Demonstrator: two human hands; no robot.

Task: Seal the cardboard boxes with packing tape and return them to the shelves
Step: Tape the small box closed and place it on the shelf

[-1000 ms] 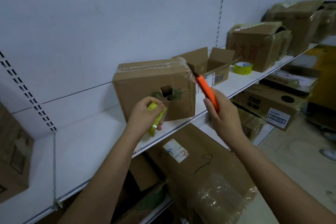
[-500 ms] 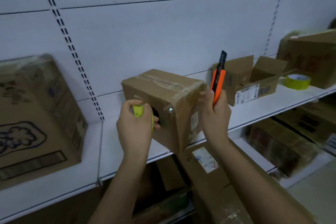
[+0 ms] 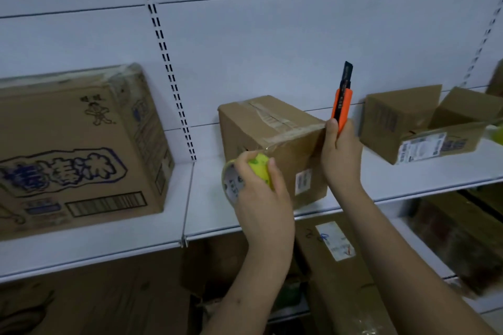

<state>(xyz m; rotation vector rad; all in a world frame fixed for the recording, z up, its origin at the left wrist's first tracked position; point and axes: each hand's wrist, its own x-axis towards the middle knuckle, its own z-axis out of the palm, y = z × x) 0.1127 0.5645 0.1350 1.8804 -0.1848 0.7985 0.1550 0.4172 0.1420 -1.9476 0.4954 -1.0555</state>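
Since sealed box (image 3: 272, 144) sits between my hands on shelf (image 3: 408, 179): left hand (image 3: 258, 187) fingers gripping tape roll (image 3: 245, 174) at box front, right hand (image 3: 341, 155) gripping knife (image 3: 342, 100) at box right edge, blade up, nearer tape strand, I reckon.

three cardboard boxes (image 3: 272, 144) on shelf (image 3: 109, 239), one tape roll (image 3: 246, 177), one knife (image 3: 342, 100), two hands (image 3: 340, 155).

A taped cardboard box (image 3: 272, 144) sits on a white shelf (image 3: 212, 207). The left hand (image 3: 258, 185) grips a yellow tape roll (image 3: 261, 171) against it; the right hand (image 3: 340, 155) holds an orange utility knife (image 3: 342, 105) upright
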